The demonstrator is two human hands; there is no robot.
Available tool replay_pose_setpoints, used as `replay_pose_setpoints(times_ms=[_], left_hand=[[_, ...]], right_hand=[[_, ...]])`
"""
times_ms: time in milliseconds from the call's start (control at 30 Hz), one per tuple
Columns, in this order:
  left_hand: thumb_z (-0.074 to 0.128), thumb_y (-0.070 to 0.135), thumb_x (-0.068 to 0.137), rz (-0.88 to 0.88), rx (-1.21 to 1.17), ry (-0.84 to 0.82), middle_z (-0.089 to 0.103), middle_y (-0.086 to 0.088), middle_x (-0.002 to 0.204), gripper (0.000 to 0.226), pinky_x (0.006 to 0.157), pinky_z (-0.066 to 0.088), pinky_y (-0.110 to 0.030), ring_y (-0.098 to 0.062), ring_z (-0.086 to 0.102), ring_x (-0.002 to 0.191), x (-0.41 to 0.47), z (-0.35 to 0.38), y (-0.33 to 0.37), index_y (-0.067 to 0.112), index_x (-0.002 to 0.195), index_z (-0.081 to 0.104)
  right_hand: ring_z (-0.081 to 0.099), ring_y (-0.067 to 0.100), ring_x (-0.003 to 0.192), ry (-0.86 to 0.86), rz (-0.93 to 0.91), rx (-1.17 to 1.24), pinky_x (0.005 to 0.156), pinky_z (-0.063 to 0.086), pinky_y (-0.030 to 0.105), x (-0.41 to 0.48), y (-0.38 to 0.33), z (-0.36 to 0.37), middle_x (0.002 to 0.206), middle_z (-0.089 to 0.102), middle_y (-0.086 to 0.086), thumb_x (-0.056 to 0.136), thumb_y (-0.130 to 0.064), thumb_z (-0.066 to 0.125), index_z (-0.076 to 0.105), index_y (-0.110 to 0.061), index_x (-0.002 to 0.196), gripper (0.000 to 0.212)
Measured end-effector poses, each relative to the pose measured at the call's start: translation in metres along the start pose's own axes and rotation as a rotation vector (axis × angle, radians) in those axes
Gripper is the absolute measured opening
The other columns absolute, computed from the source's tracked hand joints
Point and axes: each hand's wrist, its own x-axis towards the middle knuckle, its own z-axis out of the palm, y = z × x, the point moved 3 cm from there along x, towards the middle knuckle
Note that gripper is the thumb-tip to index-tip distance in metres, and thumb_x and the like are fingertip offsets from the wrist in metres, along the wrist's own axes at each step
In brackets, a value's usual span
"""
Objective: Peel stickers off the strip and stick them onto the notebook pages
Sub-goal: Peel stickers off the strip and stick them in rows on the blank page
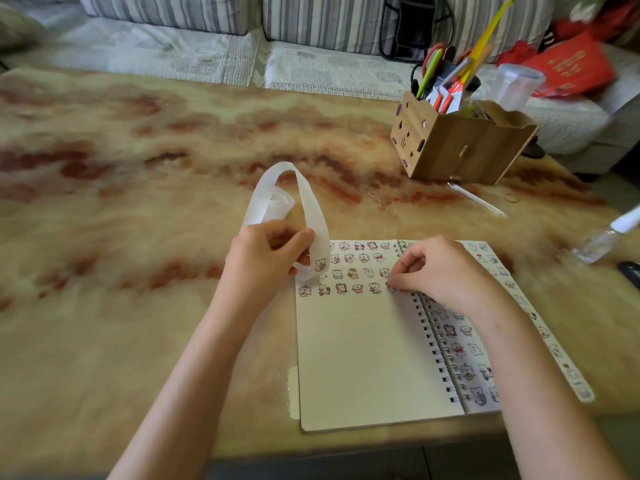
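Note:
An open spiral notebook (367,355) lies on the table in front of me. Several rows of small cartoon stickers fill the top of its left page, and more cover the right page. My left hand (270,254) grips a curling white sticker strip (311,216) at the page's top left corner; one sticker shows on the strip's lower end. My right hand (440,271) has curled fingers, and its fingertips press a sticker (391,288) down at the right end of the lowest row, close to the spiral binding.
A wooden pen holder (460,147) with pens and scissors stands at the back right. A clear pen (478,199) lies in front of it. A small clear bottle (606,237) lies at the right edge. A striped sofa (242,36) runs behind the marbled table (138,202).

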Motion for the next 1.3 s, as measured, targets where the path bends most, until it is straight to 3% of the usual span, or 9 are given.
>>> replay_pose_setpoints(times_ms=[233,367,533,667,800,867,1033,1200,1300], left_hand=[[0.061,0.022,0.089,-0.002,0.006,0.001,0.074,0.003,0.072,0.015,0.06,0.047,-0.011,-0.005,0.067,0.067,0.0,-0.001,0.0,0.016,0.083,0.073],[0.061,0.023,0.089,-0.003,0.003,0.005,0.074,0.003,0.072,0.015,0.059,0.046,-0.01,-0.004,0.068,0.067,-0.001,-0.001,0.0,0.016,0.084,0.074],[0.061,0.02,0.089,-0.003,-0.003,0.006,0.074,0.001,0.073,0.015,0.058,0.047,-0.01,-0.004,0.068,0.067,0.0,-0.001,0.0,0.013,0.086,0.074],[0.06,0.017,0.09,0.006,-0.009,-0.002,0.074,-0.001,0.075,0.015,0.056,0.047,-0.01,-0.005,0.068,0.067,0.0,-0.001,0.001,0.009,0.087,0.073],[0.061,0.017,0.09,0.01,-0.017,0.005,0.074,-0.002,0.074,0.016,0.055,0.046,-0.009,-0.005,0.068,0.066,0.0,-0.001,0.001,0.008,0.086,0.073],[0.061,0.017,0.09,0.01,-0.013,0.009,0.074,-0.001,0.073,0.016,0.054,0.045,-0.008,-0.004,0.067,0.064,0.0,0.0,0.001,0.009,0.085,0.073],[0.061,0.017,0.09,0.007,-0.014,0.009,0.074,-0.002,0.074,0.015,0.054,0.046,-0.009,-0.004,0.067,0.064,0.0,0.0,0.0,0.009,0.086,0.073],[0.061,0.017,0.09,0.012,-0.01,0.01,0.074,-0.003,0.074,0.016,0.054,0.045,-0.008,-0.003,0.067,0.064,0.0,-0.001,0.001,0.009,0.086,0.073],[0.061,0.02,0.089,0.007,0.008,0.014,0.074,0.0,0.073,0.015,0.056,0.047,-0.009,-0.004,0.067,0.065,0.0,0.0,0.001,0.013,0.084,0.074]], right_hand=[[0.044,0.009,0.06,0.059,-0.049,-0.108,0.053,0.028,0.028,-0.001,0.0,-0.002,0.068,0.049,-0.01,0.072,-0.033,0.081,0.065,-0.027,0.079,0.019],[0.051,0.011,0.072,0.026,0.01,-0.031,0.061,0.037,0.029,0.002,0.007,-0.004,0.082,0.053,-0.007,0.067,-0.038,0.084,0.054,-0.024,0.089,0.04],[0.048,0.012,0.068,-0.088,0.027,0.076,0.059,0.042,0.027,0.004,0.014,-0.002,0.084,0.052,-0.002,0.077,-0.032,0.078,0.054,-0.021,0.093,0.031],[0.049,0.015,0.071,-0.143,0.042,0.122,0.063,0.045,0.035,0.006,0.02,-0.004,0.089,0.051,0.001,0.083,-0.025,0.071,0.053,-0.025,0.092,0.02],[0.048,0.013,0.071,-0.165,0.034,0.108,0.063,0.04,0.03,0.004,0.02,-0.004,0.088,0.052,-0.002,0.071,-0.041,0.08,0.053,-0.026,0.096,0.04],[0.049,0.012,0.072,-0.157,0.041,0.115,0.064,0.039,0.029,0.004,0.019,-0.003,0.087,0.052,-0.003,0.066,-0.039,0.084,0.053,-0.025,0.097,0.046],[0.047,0.014,0.07,-0.19,0.031,0.154,0.067,0.043,0.035,0.007,0.022,-0.002,0.084,0.049,-0.002,0.075,-0.023,0.079,0.053,-0.025,0.093,0.032],[0.047,0.011,0.07,-0.139,0.049,0.125,0.064,0.038,0.028,0.007,0.021,-0.003,0.084,0.051,-0.004,0.068,-0.046,0.08,0.053,-0.026,0.094,0.043],[0.047,0.01,0.071,-0.109,0.048,0.091,0.063,0.036,0.028,0.007,0.018,0.001,0.084,0.051,-0.005,0.066,-0.047,0.082,0.051,-0.026,0.093,0.047]])
